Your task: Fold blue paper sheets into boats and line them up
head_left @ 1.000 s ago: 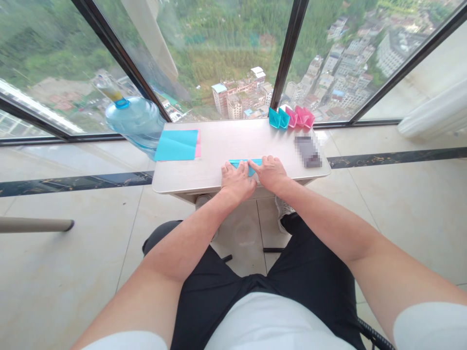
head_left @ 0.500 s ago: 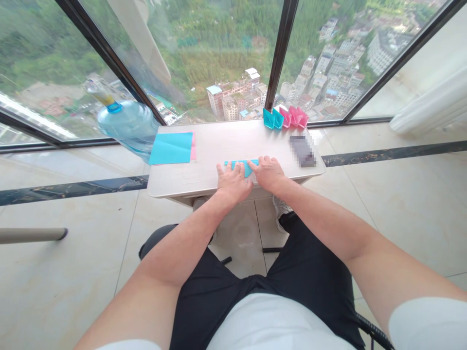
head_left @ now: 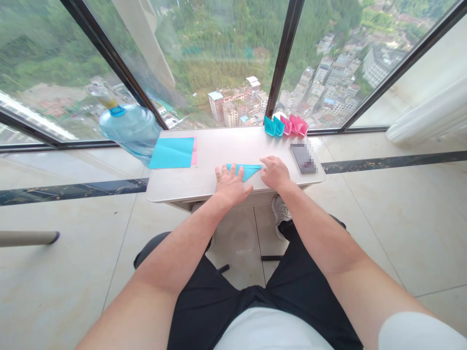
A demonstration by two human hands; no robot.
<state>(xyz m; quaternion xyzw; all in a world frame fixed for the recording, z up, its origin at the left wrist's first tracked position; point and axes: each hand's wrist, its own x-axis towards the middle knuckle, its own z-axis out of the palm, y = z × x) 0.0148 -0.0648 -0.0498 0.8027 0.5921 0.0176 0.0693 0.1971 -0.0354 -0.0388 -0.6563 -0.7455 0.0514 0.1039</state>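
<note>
A folded blue paper, now a flat triangle, lies near the front edge of the small light table. My left hand lies flat on its left part, fingers spread. My right hand rests at the paper's right tip, fingers curled down onto the table, touching the tip. Neither hand lifts the paper.
A stack of blue and pink paper sheets lies at the table's left. Folded blue and pink paper pieces stand at the back right beside a phone. A large water bottle stands left of the table, against the floor-to-ceiling window.
My right hand has slid to the right along the paper to its tip, uncovering the blue triangle. The left hand stays pressed on the left part.
</note>
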